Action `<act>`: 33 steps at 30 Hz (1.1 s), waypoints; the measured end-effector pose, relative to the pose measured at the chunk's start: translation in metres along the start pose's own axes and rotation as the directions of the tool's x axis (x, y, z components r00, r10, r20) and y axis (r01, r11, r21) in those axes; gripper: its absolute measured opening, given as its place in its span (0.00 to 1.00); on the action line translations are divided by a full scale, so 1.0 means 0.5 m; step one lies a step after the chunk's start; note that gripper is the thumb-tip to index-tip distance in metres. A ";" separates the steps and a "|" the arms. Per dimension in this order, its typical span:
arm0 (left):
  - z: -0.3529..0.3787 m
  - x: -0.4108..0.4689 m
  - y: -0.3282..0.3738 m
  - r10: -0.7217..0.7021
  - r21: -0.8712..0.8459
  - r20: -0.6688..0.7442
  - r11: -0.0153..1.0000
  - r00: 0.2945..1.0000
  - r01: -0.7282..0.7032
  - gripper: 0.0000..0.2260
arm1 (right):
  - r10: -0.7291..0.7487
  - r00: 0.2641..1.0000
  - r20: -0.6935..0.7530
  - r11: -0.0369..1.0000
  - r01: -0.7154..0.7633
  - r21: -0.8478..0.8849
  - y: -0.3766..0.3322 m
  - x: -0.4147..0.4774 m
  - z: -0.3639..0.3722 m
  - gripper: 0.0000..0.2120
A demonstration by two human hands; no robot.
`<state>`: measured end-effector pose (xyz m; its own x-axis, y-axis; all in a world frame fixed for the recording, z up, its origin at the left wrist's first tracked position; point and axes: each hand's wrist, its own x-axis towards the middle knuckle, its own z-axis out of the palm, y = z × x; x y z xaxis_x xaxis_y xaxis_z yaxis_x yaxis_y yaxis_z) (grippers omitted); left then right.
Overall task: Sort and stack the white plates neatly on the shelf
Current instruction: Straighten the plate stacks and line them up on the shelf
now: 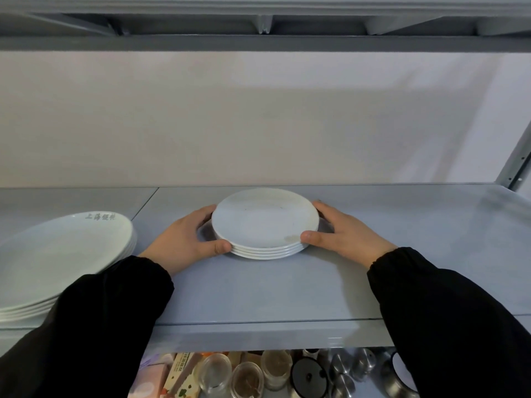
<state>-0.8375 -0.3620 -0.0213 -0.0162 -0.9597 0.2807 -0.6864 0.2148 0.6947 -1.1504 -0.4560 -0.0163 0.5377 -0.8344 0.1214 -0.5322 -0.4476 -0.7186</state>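
The small plate stack (264,225) is sitting on the shelf (258,291); left hand (184,242) and right hand (347,237) are gripping its 9 and 3 o'clock rims, fingers (222,247) curling round; probably stiff, slick, breakable

Left hand (186,242) and right hand (343,237), arms extended, grip the plate stack (264,222).

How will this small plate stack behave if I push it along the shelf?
Probably rigid and fairly heavy: the small plate stack shows about four plates. Glossy rims on the smooth shelf suggest easy sliding; plates might shift unless the left hand and right hand brace both sides.
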 end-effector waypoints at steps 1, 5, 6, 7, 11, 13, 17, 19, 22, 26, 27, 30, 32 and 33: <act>0.000 0.001 -0.001 0.002 0.010 -0.003 1.000 1.000 -0.002 0.29 | -0.004 1.000 -0.009 1.000 0.004 0.000 0.002 0.000 -0.001 0.35; 0.003 0.003 0.001 0.013 0.033 0.031 0.999 0.999 -0.014 0.30 | 0.000 1.000 0.006 1.000 0.000 -0.004 0.002 0.001 -0.001 0.39; 0.003 0.003 0.000 0.020 0.020 0.039 1.000 0.999 -0.021 0.30 | -0.005 1.000 0.018 1.000 0.005 -0.012 0.001 0.001 0.000 0.41; 0.003 0.003 -0.002 0.021 -0.002 0.038 1.000 0.999 -0.021 0.30 | -0.011 1.000 0.022 1.000 0.011 -0.022 0.002 0.001 -0.001 0.42; 0.000 0.003 -0.012 0.015 -0.061 0.014 0.998 1.000 -0.014 0.34 | -0.023 0.999 -0.023 0.999 0.022 -0.044 0.009 -0.001 -0.008 0.44; 0.001 0.004 -0.012 0.017 -0.062 0.024 0.998 1.000 -0.015 0.33 | -0.023 1.000 -0.009 0.999 0.023 -0.035 0.011 -0.001 -0.006 0.43; 0.005 0.006 -0.010 0.014 -0.031 0.034 0.999 0.999 -0.013 0.34 | -0.021 0.999 0.043 0.999 0.022 -0.023 0.009 0.000 -0.003 0.43; 0.004 0.007 -0.014 0.014 -0.011 0.031 1.000 0.999 -0.014 0.36 | -0.024 0.999 0.038 0.999 0.025 -0.027 0.007 -0.002 -0.004 0.44; 0.005 0.003 -0.009 0.010 0.015 0.044 1.000 0.999 -0.011 0.34 | -0.022 0.999 0.030 0.999 0.023 -0.033 0.004 -0.006 -0.004 0.44; 0.005 -0.008 0.001 -0.005 0.047 0.035 0.999 0.999 0.004 0.35 | -0.001 0.999 0.033 0.999 0.002 -0.032 -0.001 -0.018 -0.006 0.48; 0.005 -0.012 0.001 -0.010 0.049 0.034 0.999 0.999 0.008 0.36 | 0.009 0.999 0.036 0.999 -0.007 -0.036 -0.001 -0.021 -0.006 0.49; 0.000 -0.032 0.000 -0.027 0.050 0.027 0.998 0.999 0.026 0.39 | 0.004 0.999 0.044 0.997 -0.001 -0.071 -0.005 -0.033 -0.005 0.49; -0.006 -0.052 -0.001 -0.045 0.051 0.020 0.998 0.999 0.044 0.41 | -0.015 0.999 0.048 0.995 0.020 -0.097 -0.016 -0.041 -0.004 0.49; -0.010 -0.063 0.000 -0.048 0.059 0.014 0.997 0.999 0.047 0.42 | -0.027 0.998 0.052 0.993 0.033 -0.112 -0.022 -0.045 -0.002 0.49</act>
<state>-0.8332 -0.3309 -0.0268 0.0064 -0.9714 0.2374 -0.7284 0.1581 0.6666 -1.1575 -0.4328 -0.0104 0.5854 -0.8040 0.1047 -0.5841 -0.5077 -0.6333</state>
